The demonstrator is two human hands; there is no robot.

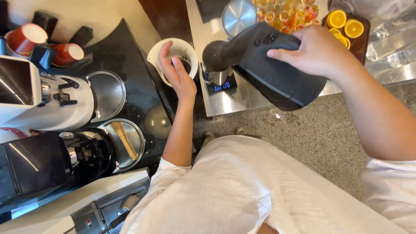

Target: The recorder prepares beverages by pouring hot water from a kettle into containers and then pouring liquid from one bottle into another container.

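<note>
My right hand (314, 50) grips a large black jug (273, 69), tilted with its mouth toward a small steel cup (215, 69). That cup stands on a small black digital scale (222, 86) on a steel counter (234, 102). My left hand (177, 71) holds the rim of a white paper-lined dripper (172, 53) with dark coffee grounds inside, just left of the scale. My white-clothed body fills the lower frame.
White coffee grinder (56, 97) and black grinder (39, 162) stand at left with two steel tins (108, 91). Red cups (26, 38) sit at top left. Steel lid (238, 16), several small glasses (286, 15) and orange slices on a board (344, 26) lie behind.
</note>
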